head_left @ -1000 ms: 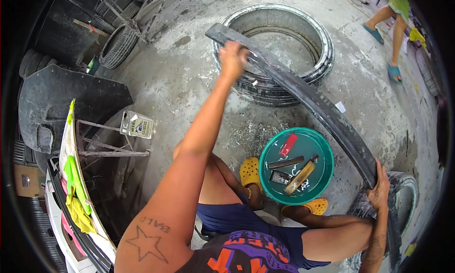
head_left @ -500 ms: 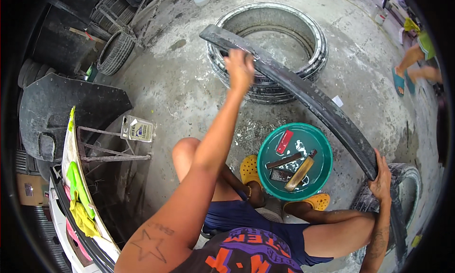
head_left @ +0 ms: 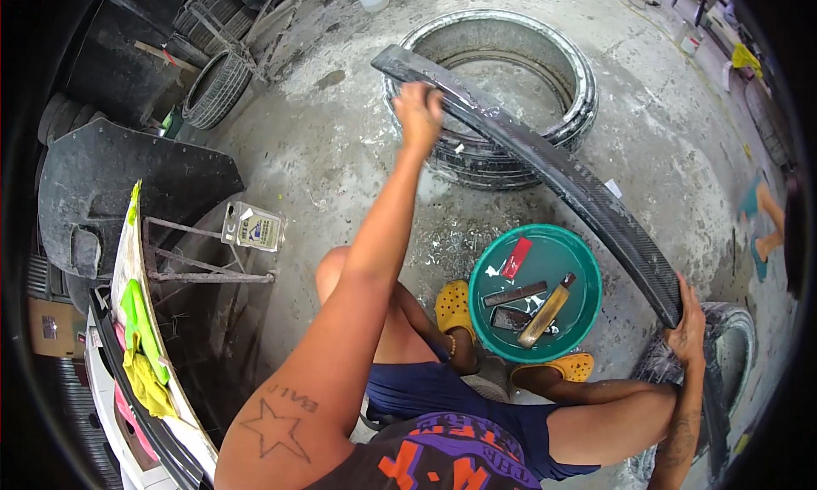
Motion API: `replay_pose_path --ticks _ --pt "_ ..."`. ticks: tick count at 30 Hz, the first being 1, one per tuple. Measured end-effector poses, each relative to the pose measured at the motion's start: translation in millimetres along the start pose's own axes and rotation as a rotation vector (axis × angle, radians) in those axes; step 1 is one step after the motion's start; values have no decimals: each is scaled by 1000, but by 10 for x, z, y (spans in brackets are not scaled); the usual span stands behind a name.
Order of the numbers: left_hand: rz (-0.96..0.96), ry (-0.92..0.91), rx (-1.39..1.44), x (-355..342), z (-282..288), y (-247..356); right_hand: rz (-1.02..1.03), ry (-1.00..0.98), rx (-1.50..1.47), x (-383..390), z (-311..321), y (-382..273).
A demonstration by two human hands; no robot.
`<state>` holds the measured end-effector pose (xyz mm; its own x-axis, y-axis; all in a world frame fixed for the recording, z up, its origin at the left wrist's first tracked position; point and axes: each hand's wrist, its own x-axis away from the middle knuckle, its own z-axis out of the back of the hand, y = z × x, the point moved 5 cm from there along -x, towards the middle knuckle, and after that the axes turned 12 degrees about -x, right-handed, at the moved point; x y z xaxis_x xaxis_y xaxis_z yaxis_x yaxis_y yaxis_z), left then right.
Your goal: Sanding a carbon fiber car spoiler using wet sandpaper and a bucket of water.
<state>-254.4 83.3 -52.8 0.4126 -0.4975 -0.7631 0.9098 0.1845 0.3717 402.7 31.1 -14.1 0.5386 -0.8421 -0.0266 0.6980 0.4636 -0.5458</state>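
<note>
A long dark carbon-fibre strip (head_left: 582, 201) slants from the upper middle to the lower right. My left hand (head_left: 419, 114), slightly blurred, is curled against its underside edge near the upper end; what is in the fingers is hidden. My right hand (head_left: 685, 327) grips the strip lower down. Below the strip, between my sandalled feet, a green basin (head_left: 483, 328) holds water with a red block (head_left: 516, 257), a yellowish block (head_left: 542, 317) and dark blocks (head_left: 511, 293).
A large tire (head_left: 502, 31) lies under the strip, another tire (head_left: 732, 350) at lower right. Left are a curved panel with bright cloths (head_left: 149, 379), metal stand, clear container (head_left: 253, 228) and dark panel (head_left: 85, 184). Another person's legs (head_left: 766, 222) show at the right edge.
My left hand moved down along the strip, then back up and slightly left. The strip shifted slightly. The other person moved from upper right toward the lower right edge.
</note>
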Motion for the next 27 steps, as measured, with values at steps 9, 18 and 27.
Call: replay_pose_path --ticks 9,18,27 --pt "-118 -236 137 285 71 631 -28 -33 7 -23 20 -11" --pt "-338 -367 274 571 382 1645 -134 -44 86 17 -32 -10" --pt "-364 -360 244 867 445 2163 -58 -19 105 -5 7 -147"
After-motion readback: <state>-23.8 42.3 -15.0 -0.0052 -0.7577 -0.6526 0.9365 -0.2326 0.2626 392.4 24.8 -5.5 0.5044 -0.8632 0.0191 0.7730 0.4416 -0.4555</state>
